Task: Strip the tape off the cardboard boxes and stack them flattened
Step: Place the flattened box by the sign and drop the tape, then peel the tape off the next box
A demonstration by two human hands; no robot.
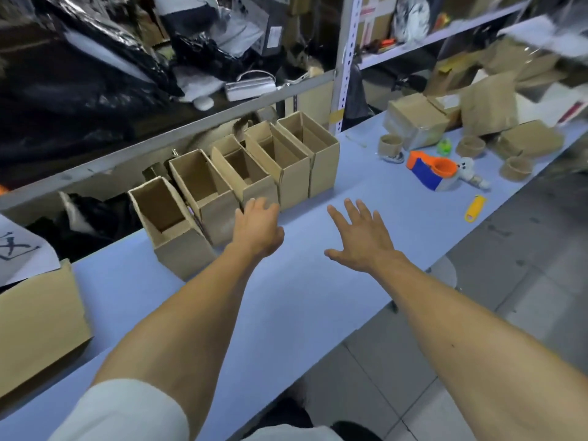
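On blue table [302, 313]: five open boxes [241, 176] (no legible print); left hand [257, 230], right hand [359, 233] spread, empty.

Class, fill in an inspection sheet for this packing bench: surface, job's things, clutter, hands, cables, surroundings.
Surface: long blue table.
Job's things: five open cardboard boxes upright in a row, none flattened; flat cardboard pieces at the far end.
Clutter: orange-blue tape dispenser, tape rolls, yellow cutter, larger carton at the near left.
Hands: left hand open, reaching at the middle boxes; right hand open, fingers spread above the table.
Cables: nothing seen.
Surroundings: metal shelving holding black bags; tiled floor.
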